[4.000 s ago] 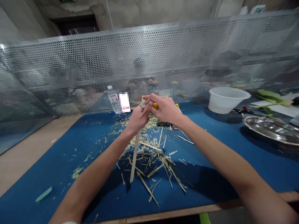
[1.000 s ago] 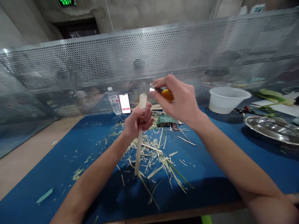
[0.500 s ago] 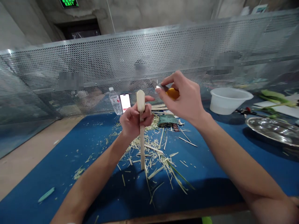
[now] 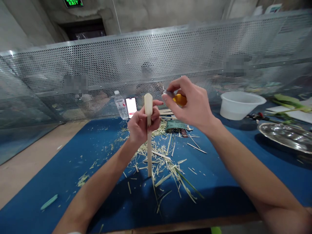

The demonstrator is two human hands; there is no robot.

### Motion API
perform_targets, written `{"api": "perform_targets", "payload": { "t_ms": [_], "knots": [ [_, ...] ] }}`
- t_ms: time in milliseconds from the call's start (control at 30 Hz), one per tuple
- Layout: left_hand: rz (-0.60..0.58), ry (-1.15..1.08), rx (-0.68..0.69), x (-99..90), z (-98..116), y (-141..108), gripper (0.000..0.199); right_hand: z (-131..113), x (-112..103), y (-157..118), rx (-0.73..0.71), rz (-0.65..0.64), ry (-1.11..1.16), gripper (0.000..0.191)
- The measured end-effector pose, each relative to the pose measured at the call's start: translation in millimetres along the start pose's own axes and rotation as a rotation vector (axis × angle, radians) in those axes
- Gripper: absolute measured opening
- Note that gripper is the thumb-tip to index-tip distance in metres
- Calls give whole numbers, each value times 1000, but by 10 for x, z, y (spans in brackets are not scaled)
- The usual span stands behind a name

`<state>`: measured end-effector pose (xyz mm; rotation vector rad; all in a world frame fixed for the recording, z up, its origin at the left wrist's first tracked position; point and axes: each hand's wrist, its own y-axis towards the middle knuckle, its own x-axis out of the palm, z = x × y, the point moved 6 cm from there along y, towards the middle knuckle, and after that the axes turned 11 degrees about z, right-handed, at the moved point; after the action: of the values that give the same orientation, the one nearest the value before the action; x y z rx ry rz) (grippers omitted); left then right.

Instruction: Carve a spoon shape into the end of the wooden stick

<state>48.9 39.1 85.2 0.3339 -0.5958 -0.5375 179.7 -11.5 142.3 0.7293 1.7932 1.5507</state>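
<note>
My left hand (image 4: 142, 125) is closed around a pale wooden stick (image 4: 149, 149) with a wider, rounded upper end, held upright in front of me. Its lower end comes down close to the blue mat; whether it touches I cannot tell. To the right and slightly higher, my right hand (image 4: 191, 100) grips a small knife with an orange handle (image 4: 179, 99). Its short metal blade shows between thumb and forefinger, pointing left, apart from the stick. Thin pale shavings (image 4: 161, 156) lie scattered under and behind the stick.
A water bottle (image 4: 120, 105) and a lit phone (image 4: 131, 108) stand against the perforated metal screen (image 4: 175, 52). A teal packet (image 4: 175, 125) lies among the shavings. At right are a white plastic tub (image 4: 240, 105) and a shiny metal tray (image 4: 287, 136). Blue matting (image 4: 60, 169) covers the table.
Both hands keep their grips and nearly the same pose. The stick and left hand appear very slightly further right, along with a small shift of the whole view.
</note>
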Motion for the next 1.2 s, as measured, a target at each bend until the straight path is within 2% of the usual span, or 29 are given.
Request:
{"api": "perform_targets", "payload": {
  "t_ms": [167, 800, 1200],
  "knots": [
    [15, 43, 11, -8, -8, 9, 35, -16, 32, -13, -35, -30, 10, 16],
    [71, 113, 28, 4, 10, 10, 44, -50, 66, -32, -45, -91, 9, 17],
    [90, 165, 52, 34, 90, 19, 31, -101, 36, -28, -65, -74, 35, 17]
  ]
}}
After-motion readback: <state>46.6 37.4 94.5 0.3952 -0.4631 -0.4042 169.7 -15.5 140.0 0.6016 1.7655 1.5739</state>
